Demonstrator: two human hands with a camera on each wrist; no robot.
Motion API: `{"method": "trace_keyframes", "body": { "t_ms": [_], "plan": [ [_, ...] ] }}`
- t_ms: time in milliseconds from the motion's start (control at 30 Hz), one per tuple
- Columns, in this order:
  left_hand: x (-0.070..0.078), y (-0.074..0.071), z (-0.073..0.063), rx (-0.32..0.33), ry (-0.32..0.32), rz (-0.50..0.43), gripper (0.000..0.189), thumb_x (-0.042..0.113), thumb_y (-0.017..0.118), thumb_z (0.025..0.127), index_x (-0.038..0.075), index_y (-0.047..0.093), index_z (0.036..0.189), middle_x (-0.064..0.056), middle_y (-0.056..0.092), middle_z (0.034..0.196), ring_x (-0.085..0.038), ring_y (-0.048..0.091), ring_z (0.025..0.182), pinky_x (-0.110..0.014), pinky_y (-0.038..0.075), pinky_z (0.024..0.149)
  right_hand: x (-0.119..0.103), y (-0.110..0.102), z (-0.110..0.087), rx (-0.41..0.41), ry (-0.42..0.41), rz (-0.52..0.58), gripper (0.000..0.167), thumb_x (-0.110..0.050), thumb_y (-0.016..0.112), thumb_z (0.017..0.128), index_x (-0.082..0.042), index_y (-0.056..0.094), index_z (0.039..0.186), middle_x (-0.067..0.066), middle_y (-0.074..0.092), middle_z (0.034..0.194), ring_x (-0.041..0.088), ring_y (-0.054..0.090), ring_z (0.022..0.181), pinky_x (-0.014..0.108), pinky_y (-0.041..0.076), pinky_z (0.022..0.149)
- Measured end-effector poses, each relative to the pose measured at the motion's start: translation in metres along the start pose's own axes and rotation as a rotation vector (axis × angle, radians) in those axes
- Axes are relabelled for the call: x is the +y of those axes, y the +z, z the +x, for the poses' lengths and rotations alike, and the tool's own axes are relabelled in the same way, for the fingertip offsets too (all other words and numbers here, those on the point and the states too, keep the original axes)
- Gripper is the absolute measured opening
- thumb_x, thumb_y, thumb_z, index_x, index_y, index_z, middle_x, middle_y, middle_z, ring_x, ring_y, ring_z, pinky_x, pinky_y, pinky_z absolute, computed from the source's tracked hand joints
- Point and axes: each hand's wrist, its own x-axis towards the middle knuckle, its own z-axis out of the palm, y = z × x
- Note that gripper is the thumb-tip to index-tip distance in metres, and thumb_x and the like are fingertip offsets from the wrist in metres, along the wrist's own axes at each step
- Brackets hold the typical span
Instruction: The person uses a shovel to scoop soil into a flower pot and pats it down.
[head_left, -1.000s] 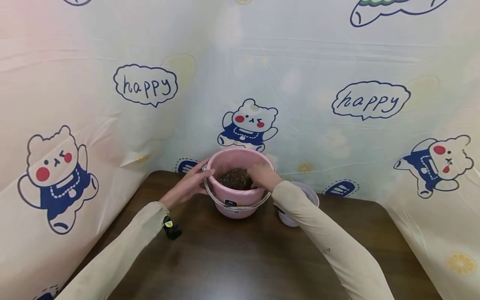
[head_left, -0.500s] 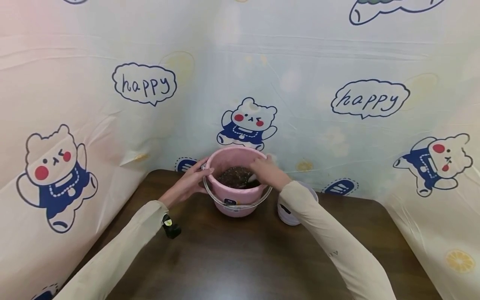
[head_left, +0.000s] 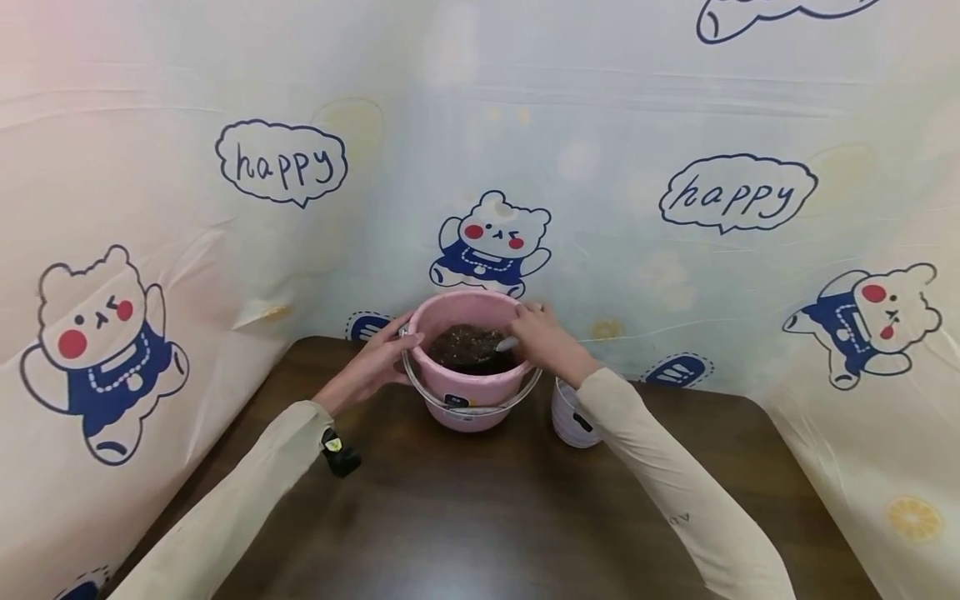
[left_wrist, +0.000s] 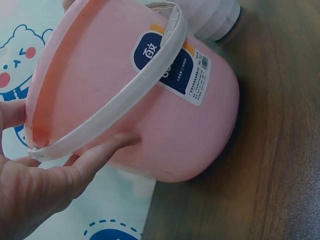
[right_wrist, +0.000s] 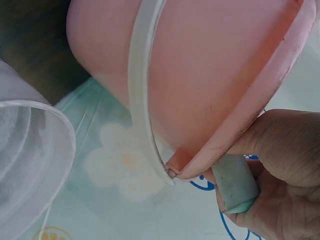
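Note:
A pink bucket [head_left: 472, 392] with a wire handle stands upright on the table, dark soil [head_left: 465, 343] inside. My left hand [head_left: 375, 360] holds the bucket at its left rim, thumb over the edge and fingers against the outer wall; the left wrist view shows one finger [left_wrist: 117, 145] along the side. At the right rim, my right hand [head_left: 551, 342] grips the pale handle [right_wrist: 235, 182] of a small trowel, green at its end. The trowel's dark blade lies low in the soil, partly buried.
Right of the bucket, a pale ribbed pot [head_left: 573, 421] stands partly behind the right sleeve [head_left: 637, 433]. Printed cloth [head_left: 607, 208] hangs close behind and along both sides of the brown table [head_left: 480, 517].
My right hand has moved from inside the bucket up and right to its rim, tilting the trowel. The soil surface has shifted. My left hand stays on the bucket.

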Motion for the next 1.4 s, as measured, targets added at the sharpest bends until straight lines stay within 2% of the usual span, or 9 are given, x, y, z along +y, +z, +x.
{"method": "trace_keyframes", "body": {
  "t_ms": [200, 500, 800, 1033, 1267, 1400],
  "plan": [
    [-0.002, 0.001, 0.003, -0.005, 0.000, -0.019, 0.076, 0.028, 0.053, 0.109, 0.026, 0.009, 0.170, -0.019, 0.008, 0.175, -0.048, 0.023, 0.155, -0.071, 0.046, 0.106, 0.002, 0.001, -0.005, 0.047, -0.005, -0.014, 0.010, -0.006, 0.078, 0.087, -0.006, 0.077, 0.097, 0.016, 0.066, 0.111, 0.036, 0.056, 0.112, 0.053, 0.041, 0.101],
    [-0.001, -0.001, 0.000, 0.001, 0.016, -0.014, 0.077, 0.028, 0.055, 0.108, 0.025, 0.009, 0.170, -0.018, 0.009, 0.175, -0.046, 0.022, 0.156, -0.072, 0.045, 0.106, 0.003, 0.002, -0.003, 0.059, 0.005, -0.026, 0.020, -0.009, 0.079, 0.088, -0.007, 0.079, 0.108, 0.015, 0.066, 0.114, 0.034, 0.055, 0.113, 0.050, 0.041, 0.098],
    [0.000, -0.001, 0.000, 0.000, 0.009, -0.008, 0.077, 0.030, 0.054, 0.108, 0.027, 0.009, 0.170, -0.016, 0.007, 0.175, -0.045, 0.021, 0.157, -0.072, 0.044, 0.107, 0.007, 0.007, -0.004, 0.082, 0.023, 0.029, 0.020, -0.010, 0.081, 0.089, -0.009, 0.080, 0.109, 0.012, 0.064, 0.102, 0.030, 0.050, 0.104, 0.047, 0.036, 0.093],
    [-0.002, -0.001, 0.001, 0.007, 0.005, -0.009, 0.076, 0.029, 0.054, 0.109, 0.026, 0.010, 0.170, -0.016, 0.007, 0.175, -0.046, 0.020, 0.157, -0.073, 0.044, 0.107, 0.008, 0.009, -0.006, 0.127, 0.017, 0.088, 0.022, -0.007, 0.079, 0.090, -0.008, 0.078, 0.111, 0.012, 0.064, 0.108, 0.030, 0.050, 0.107, 0.048, 0.035, 0.095],
    [-0.002, -0.002, 0.001, 0.006, 0.000, -0.010, 0.076, 0.030, 0.054, 0.109, 0.027, 0.009, 0.170, -0.016, 0.007, 0.175, -0.045, 0.020, 0.157, -0.074, 0.043, 0.107, 0.013, 0.013, -0.008, 0.172, 0.023, 0.130, 0.030, -0.016, 0.083, 0.090, -0.010, 0.078, 0.119, 0.011, 0.063, 0.108, 0.030, 0.050, 0.109, 0.049, 0.034, 0.094],
    [-0.003, -0.001, 0.003, 0.003, 0.000, -0.017, 0.076, 0.029, 0.053, 0.109, 0.027, 0.008, 0.170, -0.016, 0.006, 0.175, -0.045, 0.020, 0.157, -0.073, 0.043, 0.108, 0.018, 0.014, -0.011, 0.188, 0.017, 0.193, 0.034, -0.016, 0.085, 0.089, -0.013, 0.078, 0.123, 0.013, 0.063, 0.112, 0.030, 0.050, 0.112, 0.051, 0.033, 0.096]
  ]
}}
